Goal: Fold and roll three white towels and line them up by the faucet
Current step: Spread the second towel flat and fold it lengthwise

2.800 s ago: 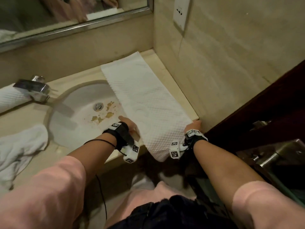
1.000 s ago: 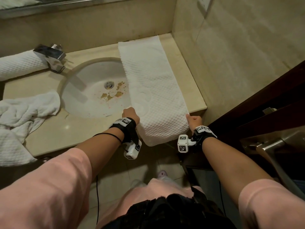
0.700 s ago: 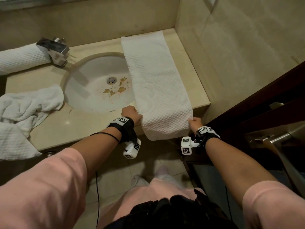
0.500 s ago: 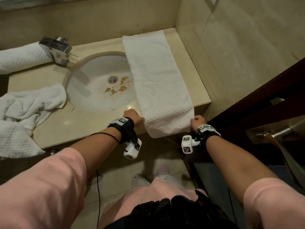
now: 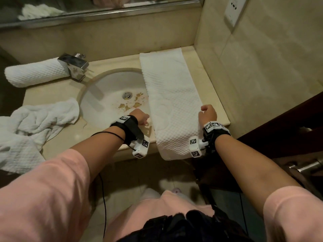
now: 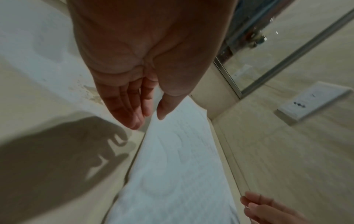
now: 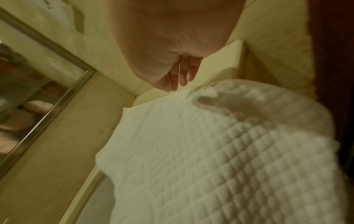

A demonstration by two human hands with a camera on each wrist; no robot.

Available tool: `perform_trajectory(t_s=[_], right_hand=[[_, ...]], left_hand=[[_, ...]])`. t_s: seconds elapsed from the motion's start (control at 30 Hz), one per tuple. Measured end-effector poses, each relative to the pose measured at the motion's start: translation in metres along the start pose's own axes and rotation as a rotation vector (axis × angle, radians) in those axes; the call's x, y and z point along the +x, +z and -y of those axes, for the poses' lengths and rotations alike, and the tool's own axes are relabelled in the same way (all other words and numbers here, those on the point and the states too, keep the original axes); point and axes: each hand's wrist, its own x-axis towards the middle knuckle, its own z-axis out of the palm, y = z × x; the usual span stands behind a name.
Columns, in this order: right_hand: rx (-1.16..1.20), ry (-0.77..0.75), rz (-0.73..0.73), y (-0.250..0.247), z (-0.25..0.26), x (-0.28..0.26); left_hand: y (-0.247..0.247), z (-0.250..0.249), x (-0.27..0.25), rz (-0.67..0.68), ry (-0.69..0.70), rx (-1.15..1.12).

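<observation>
**Towel lying folded along the surface, both hands off it**

The folded towel (image 5: 172, 102) is lying as a long strip on the right of the surface (image 5: 214, 95), its near end hanging over the front edge. Your left hand (image 5: 139, 117) is hovering just beside its left edge, grip apart with fingers straight. Your right hand (image 5: 208, 113) is hovering at its right edge, fingers loosely curled, holding nothing. A rolled towel (image 5: 37, 73) is lying beside the faucet (image 5: 74, 65); a crumpled towel (image 5: 35, 126) is sitting left of the sink (image 5: 104, 95).
</observation>
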Motion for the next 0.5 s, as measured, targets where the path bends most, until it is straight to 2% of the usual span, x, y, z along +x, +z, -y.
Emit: perform_trajectory(t_s=[0.17, 0.3, 0.37, 0.5], right_hand=[[-0.123, -0.069, 0.133, 0.015, 0.039, 0.030], [-0.227, -0.056, 0.151, 0.021, 0.066, 0.067], [-0.237, -0.104, 0.181, 0.025, 0.077, 0.085], [-0.492, -0.217, 0.381, 0.041, 0.091, 0.107]], left_hand=[[-0.023, -0.018, 0.028, -0.070, -0.007, -0.146], [-0.044, -0.036, 0.062, -0.009, -0.063, -0.295], [-0.052, -0.044, 0.081, 0.000, -0.083, -0.341], [-0.066, -0.061, 0.117, 0.087, -0.098, -0.358]])
